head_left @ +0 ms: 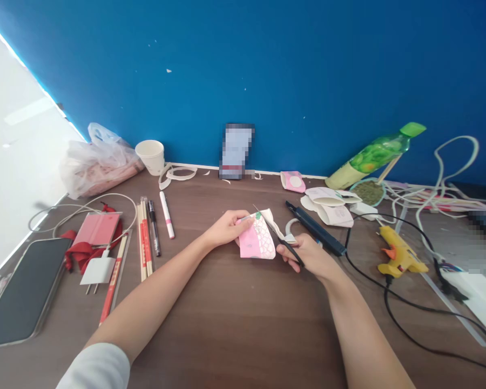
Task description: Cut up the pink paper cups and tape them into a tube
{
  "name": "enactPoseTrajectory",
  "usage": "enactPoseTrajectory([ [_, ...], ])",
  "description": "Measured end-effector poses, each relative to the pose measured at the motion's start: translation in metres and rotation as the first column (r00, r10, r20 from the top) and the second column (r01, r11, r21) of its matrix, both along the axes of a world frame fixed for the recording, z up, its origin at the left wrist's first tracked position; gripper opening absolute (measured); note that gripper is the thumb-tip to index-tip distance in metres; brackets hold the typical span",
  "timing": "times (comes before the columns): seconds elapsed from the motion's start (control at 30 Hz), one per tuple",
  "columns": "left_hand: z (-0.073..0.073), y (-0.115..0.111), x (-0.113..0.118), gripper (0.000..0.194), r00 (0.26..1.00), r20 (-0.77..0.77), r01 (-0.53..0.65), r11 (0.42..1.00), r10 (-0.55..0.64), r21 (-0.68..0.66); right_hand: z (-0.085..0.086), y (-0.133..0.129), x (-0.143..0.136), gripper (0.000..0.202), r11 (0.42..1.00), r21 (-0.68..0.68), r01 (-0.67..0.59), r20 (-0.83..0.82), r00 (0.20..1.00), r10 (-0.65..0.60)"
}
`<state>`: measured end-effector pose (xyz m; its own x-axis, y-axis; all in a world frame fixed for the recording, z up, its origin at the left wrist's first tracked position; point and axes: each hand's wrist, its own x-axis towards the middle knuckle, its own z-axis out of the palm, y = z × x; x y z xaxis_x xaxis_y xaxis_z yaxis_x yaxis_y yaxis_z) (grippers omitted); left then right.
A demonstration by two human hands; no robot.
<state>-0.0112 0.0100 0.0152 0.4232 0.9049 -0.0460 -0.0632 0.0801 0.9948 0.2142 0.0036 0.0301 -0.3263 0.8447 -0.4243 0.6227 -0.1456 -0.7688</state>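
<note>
- As a dark-handled pair of scissors [294, 253] meets pink patterned paper [257, 243], the left hand [230, 227] pinches the sheet between thumb and fingers, nearer the wearer than the propped phone [237, 151] and slightly right of it.
- The right hand [308, 256], farther right of that phone, has its fingers closed around the scissors' handles.
- A slip seems the chief risk: the paper could flex and turn the blades toward the left fingertips, or the curling edge strip [273, 224] could catch and tear.
- Left of the phone stands a paper cup [150, 156], its contents impossible to make out; farther left, a plastic bag [99, 162] holds something pinkish-brown.
- Well right of the phone, a round dish [368, 192] contains greenish, grainy matter beneath a leaning green-capped bottle [383, 151], whose contents are hard to tell.
</note>
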Motion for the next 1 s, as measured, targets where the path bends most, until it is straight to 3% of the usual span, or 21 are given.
enactPoseTrajectory([
  [0.5, -0.002, 0.001, -0.002, 0.040, 0.999, -0.032, -0.024, 0.999, 0.025, 0.026, 0.001, 0.000, 0.006, 0.046, 0.996, -0.040, -0.079, -0.007, 0.997, 0.079],
  [0.7, -0.004, 0.000, -0.002, 0.037, 0.998, -0.055, -0.026, 0.999, 0.027, 0.019, 0.004, 0.001, 0.011, 0.048, 0.999, -0.024, 0.048, -0.031, 0.998, -0.049],
  [0.9, -0.009, 0.003, -0.002, 0.037, 0.984, 0.026, -0.177, 0.980, 0.176, 0.091, 0.006, 0.000, 0.006, 0.050, 0.999, 0.027, 0.018, -0.163, 0.987, -0.013],
  [1.0, -0.012, 0.004, -0.001, 0.038, 0.969, 0.017, -0.247, 0.962, 0.247, 0.115, 0.003, -0.001, 0.003, 0.053, 0.989, 0.102, 0.103, -0.234, 0.969, -0.076],
])
